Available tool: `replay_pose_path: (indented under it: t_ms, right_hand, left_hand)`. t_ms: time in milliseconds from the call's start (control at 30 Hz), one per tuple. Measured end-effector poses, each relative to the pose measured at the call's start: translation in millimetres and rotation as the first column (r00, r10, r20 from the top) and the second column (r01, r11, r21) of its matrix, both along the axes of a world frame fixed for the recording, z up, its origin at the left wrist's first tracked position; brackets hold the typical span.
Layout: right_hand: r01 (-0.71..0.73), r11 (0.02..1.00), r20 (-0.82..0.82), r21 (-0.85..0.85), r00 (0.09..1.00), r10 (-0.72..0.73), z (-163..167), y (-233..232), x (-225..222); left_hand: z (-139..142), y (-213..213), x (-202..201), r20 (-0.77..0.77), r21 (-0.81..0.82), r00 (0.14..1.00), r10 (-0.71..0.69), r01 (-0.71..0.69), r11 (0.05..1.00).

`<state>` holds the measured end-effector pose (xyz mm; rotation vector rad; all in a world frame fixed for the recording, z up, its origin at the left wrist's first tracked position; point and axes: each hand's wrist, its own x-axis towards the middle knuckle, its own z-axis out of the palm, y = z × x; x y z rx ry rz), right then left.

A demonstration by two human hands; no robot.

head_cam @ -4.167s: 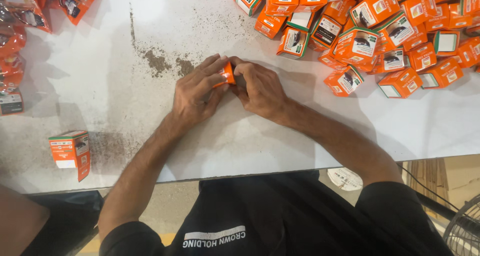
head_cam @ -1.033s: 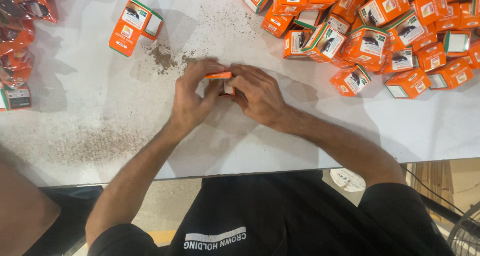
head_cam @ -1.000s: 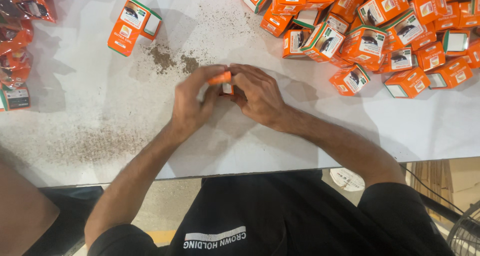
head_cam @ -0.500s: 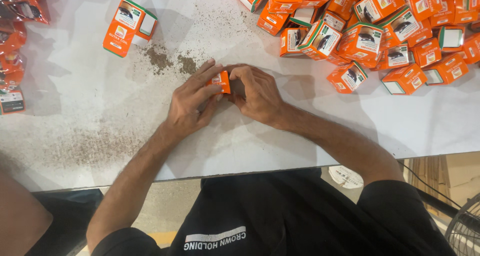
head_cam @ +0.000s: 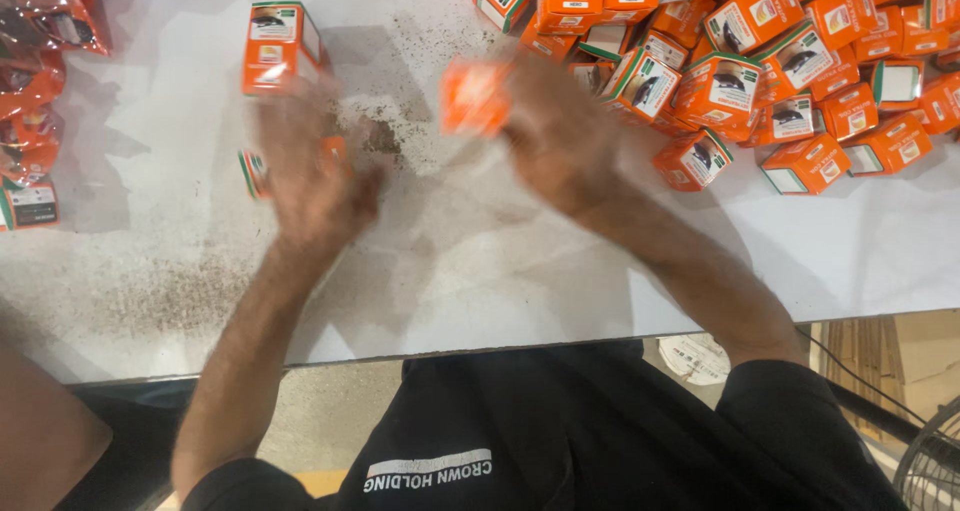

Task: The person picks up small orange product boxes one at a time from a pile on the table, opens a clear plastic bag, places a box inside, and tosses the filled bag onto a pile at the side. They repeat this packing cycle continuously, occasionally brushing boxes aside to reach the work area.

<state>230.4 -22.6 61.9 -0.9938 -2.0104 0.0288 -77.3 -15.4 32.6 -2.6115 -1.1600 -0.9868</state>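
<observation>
1. The right hand (head_cam: 560, 131) is blurry; its fingers hold a small orange box (head_cam: 475, 96).
2. The left hand (head_cam: 315, 171) is spread wide over the white worktop (head_cam: 500, 261); a second little box (head_cam: 255, 171) seems to sit just under its fingers.
3. A pile of orange boxes (head_cam: 760, 61) lies just beyond the right fingers.

Small orange box (head_cam: 475, 96) blurred, raised, beside box pile.

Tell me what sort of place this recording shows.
Probably a packing bench in a small workshop or warehouse. A heap of small orange cartons covers the far right of a white table, bagged orange goods lie at the far left, and the right hand holds one carton.
</observation>
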Motion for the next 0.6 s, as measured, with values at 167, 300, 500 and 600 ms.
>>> replay_pose_path:
  t_ms: [167, 300, 500, 600]
  right_hand:
    - [0.305, 0.95, 0.116, -0.068, 0.948, -0.296, 24.7, 8.2, 8.2]
    - [-0.054, 0.993, 0.165, -0.102, 0.984, 0.07, 3.2, 11.1, -43.3]
    - [-0.278, 0.87, -0.094, -0.407, 0.96, 0.263, -23.7, 24.0, -37.5]
    - [-0.126, 0.913, -0.025, -0.389, 0.992, 0.127, -37.0, 14.0, -26.4]
  left_hand:
    - [8.5, 60.6, -24.8, -0.006, -0.133, 0.933, 0.359, -0.357, 0.925]
    - [13.2, 74.4, -9.9, -0.007, -0.246, 0.98, 0.197, -0.192, 0.95]
    - [69.4, 79.7, 35.8, 0.221, -0.621, 0.92, -0.325, 0.389, 0.68]
    - [91.7, 129.2, 37.6, 0.279, -0.843, 0.954, -0.111, 0.298, 0.447]
